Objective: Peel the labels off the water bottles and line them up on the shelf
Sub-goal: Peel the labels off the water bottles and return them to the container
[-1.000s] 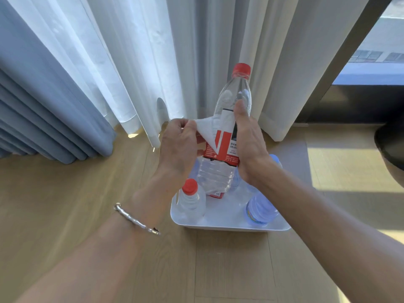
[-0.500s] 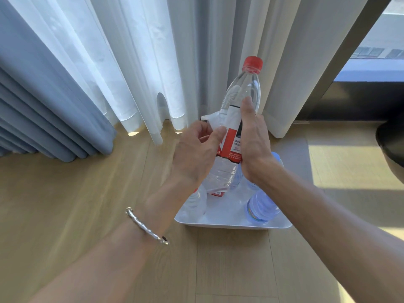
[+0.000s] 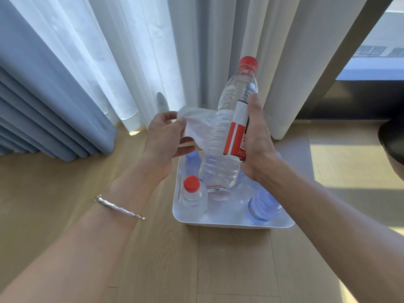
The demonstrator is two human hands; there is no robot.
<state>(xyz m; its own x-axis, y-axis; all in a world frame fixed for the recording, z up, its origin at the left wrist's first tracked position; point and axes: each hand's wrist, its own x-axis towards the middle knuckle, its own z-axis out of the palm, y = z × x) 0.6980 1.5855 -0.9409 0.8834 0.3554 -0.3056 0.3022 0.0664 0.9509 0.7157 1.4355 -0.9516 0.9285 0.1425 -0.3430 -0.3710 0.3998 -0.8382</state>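
A clear water bottle (image 3: 220,154) with a red cap is held tilted above a white bin (image 3: 229,223). My right hand (image 3: 256,147) grips its right side, thumb up on the red-and-white label (image 3: 237,136) that still clings there. My left hand (image 3: 166,141) pinches the peeled-off part of the label, its white back showing, stretched out to the bottle's left. Inside the bin stand a red-capped bottle (image 3: 193,197) at front left, a blue-tinted bottle (image 3: 262,206) at front right and more bottles partly hidden behind the held one.
The bin sits on a wooden floor (image 3: 218,270) close to white sheer curtains (image 3: 135,62) and blue-grey drapes (image 3: 43,106) at the left. A dark window frame (image 3: 358,38) runs at the right, and a dark round object (image 3: 393,141) shows at the right edge.
My left hand has pulled the loose label end out to the left, away from the bottle, so more bare plastic shows. The bottle stays tilted in my right hand.
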